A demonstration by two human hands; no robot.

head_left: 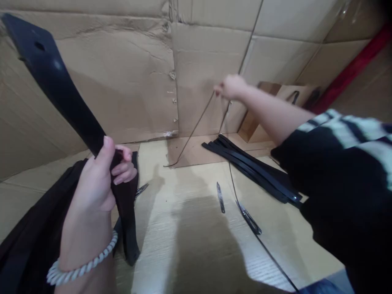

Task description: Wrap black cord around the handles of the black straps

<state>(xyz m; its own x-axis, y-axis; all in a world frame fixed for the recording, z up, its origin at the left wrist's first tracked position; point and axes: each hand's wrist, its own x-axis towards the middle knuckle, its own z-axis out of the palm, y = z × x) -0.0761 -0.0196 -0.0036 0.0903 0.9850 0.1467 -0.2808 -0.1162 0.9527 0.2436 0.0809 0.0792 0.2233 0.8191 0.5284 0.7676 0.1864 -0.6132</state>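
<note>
My left hand (101,179) is closed around a long flat black strap (61,90) that has a hole near its upper end. The strap rises to the top left and its lower end hangs down past my wrist. My right hand (231,86) is raised near the cardboard wall, fingers pinched on a thin dark thread (196,126) that runs down to the table. A second run of the thread (232,183) drops past a metal needle tool (249,218) lying on the wooden table (183,228).
A bundle of black straps (251,167) lies on the table at the right. A small metal blade (220,197) lies at the centre. Black material (33,228) is piled at the left. Cardboard sheets (137,81) wall the back; a brown paper bag (284,96) stands at the back right.
</note>
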